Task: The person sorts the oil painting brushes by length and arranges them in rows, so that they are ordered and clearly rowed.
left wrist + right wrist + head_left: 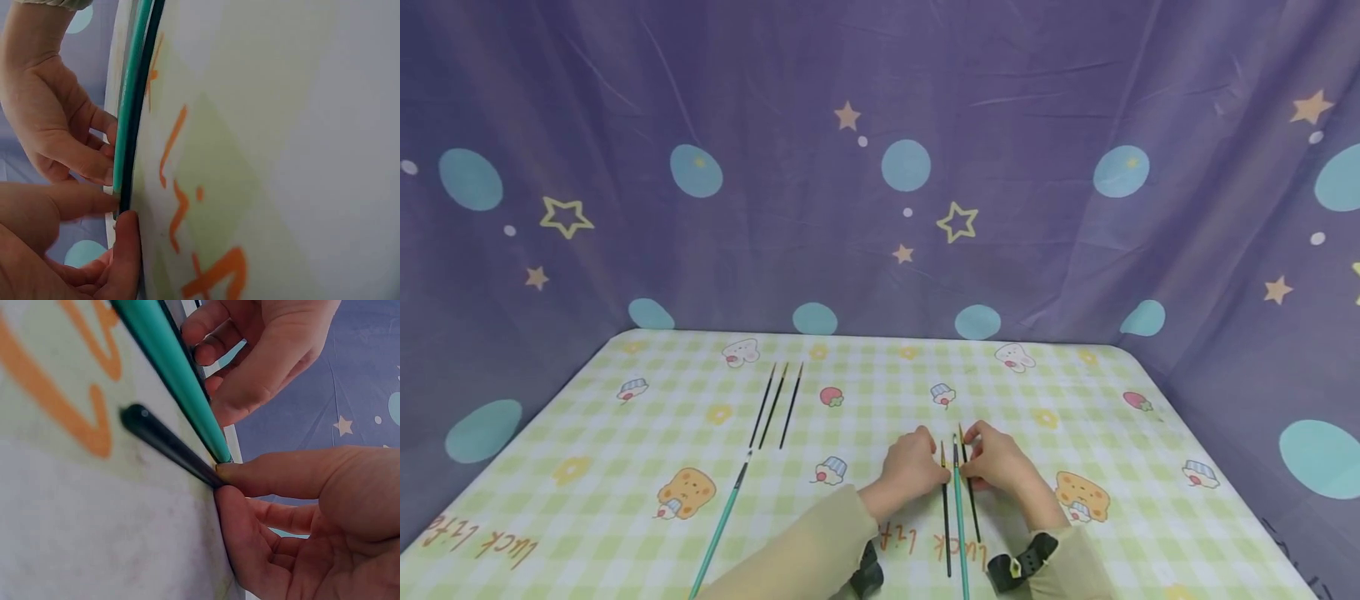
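Note:
Three paintbrushes lie side by side on the cloth at the right: a teal paintbrush [960, 525] between a left black paintbrush [947, 529] and a right black paintbrush [974, 504]. My left hand [914, 465] pinches the left black one near its bristle end. On the other side, my right hand [996, 460] holds the right black one between thumb and forefinger, its dark handle [172, 445] slanting away in the right wrist view. Both hands rest close to the cloth, with the teal brush between them. Fingers partly hide the brushes' upper ends.
Farther left lie three thin black paintbrushes [773, 406] in a row, tips pointing away. A second teal paintbrush [721, 525] slants below them. The green checked tablecloth [880, 375] has printed cartoons and lettering. A purple curtain [1037, 250] hangs behind the table.

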The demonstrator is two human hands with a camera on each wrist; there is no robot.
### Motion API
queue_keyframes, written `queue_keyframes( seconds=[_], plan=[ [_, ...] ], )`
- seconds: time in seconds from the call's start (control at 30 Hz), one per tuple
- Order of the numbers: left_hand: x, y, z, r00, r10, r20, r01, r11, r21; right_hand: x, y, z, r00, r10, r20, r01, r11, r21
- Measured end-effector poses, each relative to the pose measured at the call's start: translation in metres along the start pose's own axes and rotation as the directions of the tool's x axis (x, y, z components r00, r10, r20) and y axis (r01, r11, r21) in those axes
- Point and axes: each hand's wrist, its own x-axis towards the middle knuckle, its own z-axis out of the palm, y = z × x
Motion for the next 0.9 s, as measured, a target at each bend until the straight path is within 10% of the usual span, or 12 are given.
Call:
queue_keyframes(
  seconds=[0.5,0.9],
  plan=[
    [0.011,-0.003,-0.008,0.997,-0.047,0.061,0.048,0.999,-0.024,-0.001,0.000,0.000,1.000,0.001,0.001,-0.001,1.000,-0.013],
    [0.018,-0.014,-0.015,0.980,-0.106,0.170,0.158,0.931,-0.328,-0.001,0.000,-0.001,1.000,0.004,0.003,-0.003,1.000,-0.023]
  ],
)
